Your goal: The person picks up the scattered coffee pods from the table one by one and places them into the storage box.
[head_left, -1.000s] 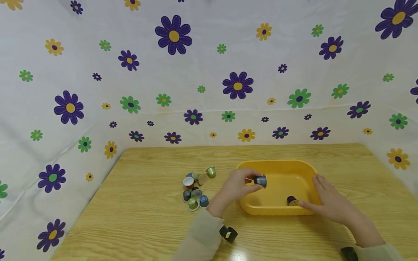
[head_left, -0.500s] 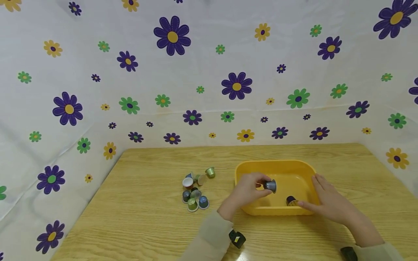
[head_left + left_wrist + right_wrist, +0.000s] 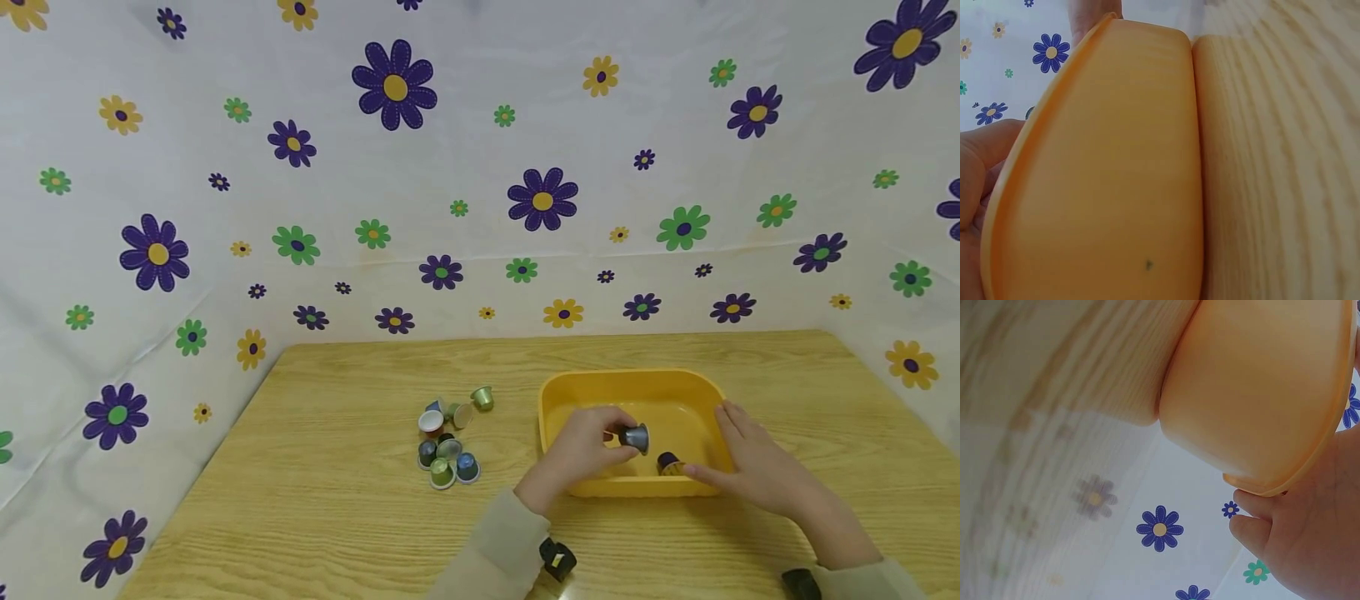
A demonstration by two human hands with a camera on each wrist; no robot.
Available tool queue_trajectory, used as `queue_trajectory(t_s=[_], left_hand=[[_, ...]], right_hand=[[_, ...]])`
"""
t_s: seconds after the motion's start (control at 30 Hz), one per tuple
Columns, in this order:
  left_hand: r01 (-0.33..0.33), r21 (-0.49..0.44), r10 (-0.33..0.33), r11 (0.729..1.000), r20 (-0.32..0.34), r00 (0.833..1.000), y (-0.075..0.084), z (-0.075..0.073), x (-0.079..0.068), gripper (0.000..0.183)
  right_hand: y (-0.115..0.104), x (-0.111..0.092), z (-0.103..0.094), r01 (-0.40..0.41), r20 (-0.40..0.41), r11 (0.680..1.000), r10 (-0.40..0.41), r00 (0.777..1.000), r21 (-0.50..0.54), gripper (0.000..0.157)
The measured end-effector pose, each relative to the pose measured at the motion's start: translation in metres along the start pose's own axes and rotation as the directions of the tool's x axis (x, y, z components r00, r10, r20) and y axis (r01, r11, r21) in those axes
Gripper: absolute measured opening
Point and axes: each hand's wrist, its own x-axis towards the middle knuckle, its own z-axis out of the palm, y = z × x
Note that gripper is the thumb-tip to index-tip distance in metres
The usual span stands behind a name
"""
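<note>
My left hand [image 3: 588,446] pinches a blue-grey coffee capsule [image 3: 637,437] between thumb and fingers, over the inside of a yellow plastic basin [image 3: 558,387]. In the left wrist view, this hand [image 3: 975,169] shows behind the basin's rim, and the held capsule is hidden. At the basin's right front corner rests my right hand [image 3: 761,467], its fingers fairly straight along the right rim and its thumb over the front rim. A dark capsule with a gold lid [image 3: 669,463] lies in the basin close to that thumb.
Left of the basin, several coffee capsules lie loosely grouped, among them a green one [image 3: 442,472], a blue one [image 3: 467,467] and a white-lidded one [image 3: 431,421]. Another green capsule [image 3: 483,398] lies slightly apart. A flower-patterned cloth [image 3: 465,167] hangs behind the wooden table [image 3: 337,500].
The left hand has moved right and a little toward the person, carrying the blue-grey capsule from the basin's left side to nearer its middle. The right hand stays at the rim.
</note>
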Motion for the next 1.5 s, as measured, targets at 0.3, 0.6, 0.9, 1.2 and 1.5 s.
queue_trajectory(t_s=[0.3,0.6,0.9,1.2,1.5], left_hand=[[-0.009,-0.003,0.009,1.000,0.012,1.000,-0.0008,0.0023,-0.0017,0.021],[0.022,0.009,-0.022,1.000,0.042,0.999,-0.0002,0.0035,-0.0023,0.022],[0.033,0.003,-0.033,0.999,0.063,0.997,0.0002,0.0035,-0.0032,0.025],[0.021,0.014,-0.022,1.000,0.069,0.997,-0.0004,0.0033,-0.0026,0.026],[0.019,0.007,-0.019,1.000,0.070,0.997,0.0022,0.0003,-0.0028,0.026]], right_hand=[[0.0010,0.0006,0.0008,0.000,0.000,1.000,0.000,1.000,-0.007,0.097],[0.0007,0.0005,0.0009,0.002,0.002,1.000,-0.002,1.000,-0.002,0.098],[0.0013,0.0005,0.0021,0.020,-0.018,1.000,-0.020,1.000,-0.011,0.097],[0.0000,-0.0004,0.0005,0.018,-0.023,1.000,-0.018,1.000,-0.008,0.097],[0.0001,0.0004,0.0013,0.016,-0.016,1.000,-0.016,1.000,0.001,0.097]])
